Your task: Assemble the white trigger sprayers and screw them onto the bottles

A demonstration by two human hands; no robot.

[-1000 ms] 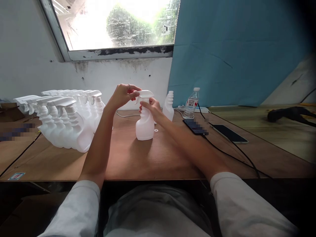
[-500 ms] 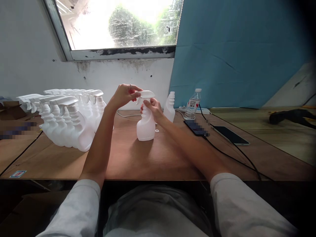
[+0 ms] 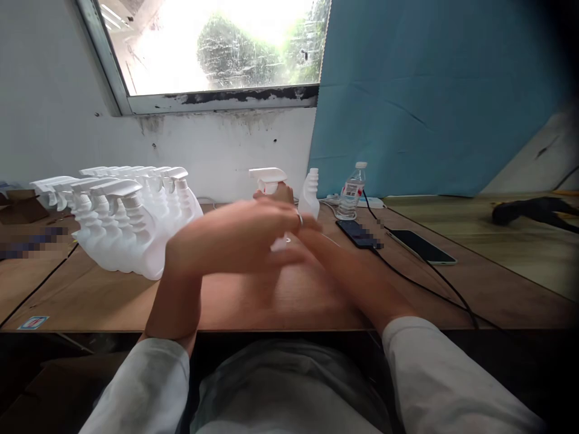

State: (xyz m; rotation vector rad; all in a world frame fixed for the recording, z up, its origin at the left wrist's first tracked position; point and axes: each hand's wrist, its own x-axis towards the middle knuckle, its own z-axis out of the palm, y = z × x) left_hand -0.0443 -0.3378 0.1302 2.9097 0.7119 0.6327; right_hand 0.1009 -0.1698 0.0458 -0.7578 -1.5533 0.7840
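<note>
A white spray bottle with a trigger head (image 3: 268, 175) stands on the table, its body mostly hidden behind my hands and only a small patch showing low down. My right hand (image 3: 282, 194) is closed around its neck, just under the trigger head. In front of it my left hand (image 3: 253, 232), blurred by motion, reaches across near my right wrist. Its fingers are stretched out with the thumb apart, and nothing shows in it. Behind to the right stands a white bottle without a trigger head (image 3: 310, 194). A small white ring (image 3: 288, 240) lies beside the hands.
Several white spray bottles (image 3: 154, 241) stand in rows at the left. On the right are a clear water bottle (image 3: 351, 193), a dark phone (image 3: 357, 234) and a second phone (image 3: 423, 246), with black cables (image 3: 416, 290) running to the table edge. A cardboard box (image 3: 22, 206) sits far left.
My left hand has left the trigger head and swung down and right, in front of the bottle and my right wrist. My right hand has stayed at the bottle's neck.
</note>
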